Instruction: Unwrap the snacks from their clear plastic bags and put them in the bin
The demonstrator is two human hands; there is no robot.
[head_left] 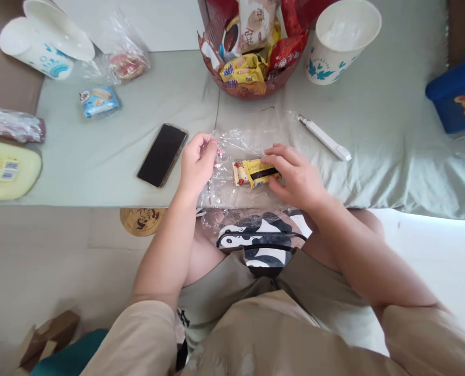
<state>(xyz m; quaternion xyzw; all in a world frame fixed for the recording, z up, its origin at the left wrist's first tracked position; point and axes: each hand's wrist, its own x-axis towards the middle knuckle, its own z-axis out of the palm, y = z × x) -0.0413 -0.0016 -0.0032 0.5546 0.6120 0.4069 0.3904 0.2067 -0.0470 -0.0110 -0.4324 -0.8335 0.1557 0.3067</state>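
Note:
A clear plastic bag (240, 143) lies flat on the pale green cloth in front of me. My left hand (196, 164) pinches the bag's left edge with closed fingers. My right hand (295, 175) is closed on a small yellow snack packet (253, 173) that lies on or inside the bag; which one I cannot tell. A black phone (162, 154) rests just left of my left hand.
A red basket of wrapped snacks (251, 65) stands behind the bag, with a paper cup (340, 44) to its right and a white pen (324, 138) nearer. Far left are tipped paper cups (46, 44), a blue snack packet (99, 101) and a yellow bottle (5, 169). A blue box (457, 96) sits far right.

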